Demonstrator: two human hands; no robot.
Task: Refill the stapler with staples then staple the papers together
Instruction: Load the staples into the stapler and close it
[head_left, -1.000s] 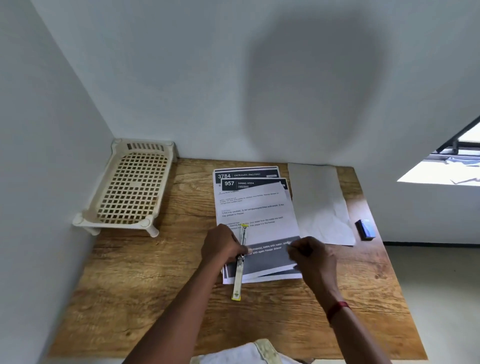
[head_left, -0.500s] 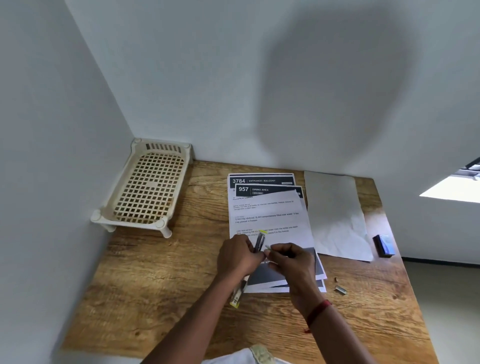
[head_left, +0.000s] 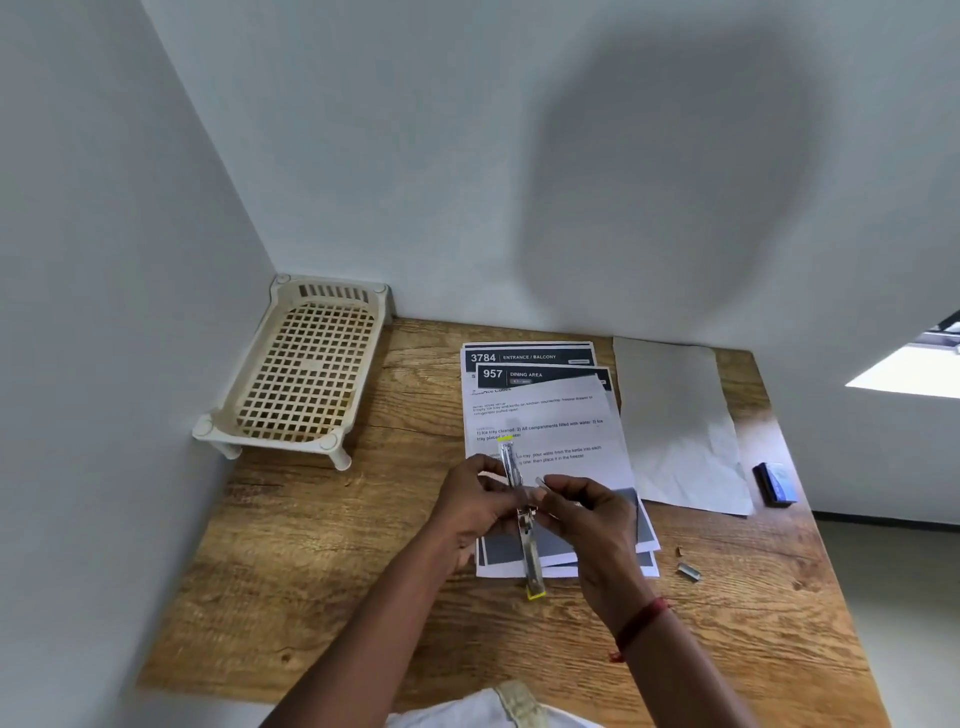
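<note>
Above the near end of the stack of printed white papers (head_left: 545, 436), the slim metal stapler with yellow tips (head_left: 521, 512) is gripped swung open by the left hand (head_left: 475, 512), so that the small silver staple strip (head_left: 540, 482) pinched in the right hand (head_left: 587, 512) can apparently be fed in.

White printed sheet with black header (head_left: 527, 357), rearmost: "3784 | ENTRANCE / BALCONY". Second black-headed sheet (head_left: 540, 375): "957 | DINING AREA". Top white sheet (head_left: 545, 415): small text, partly legible, "All compartments filled with water".
</note>
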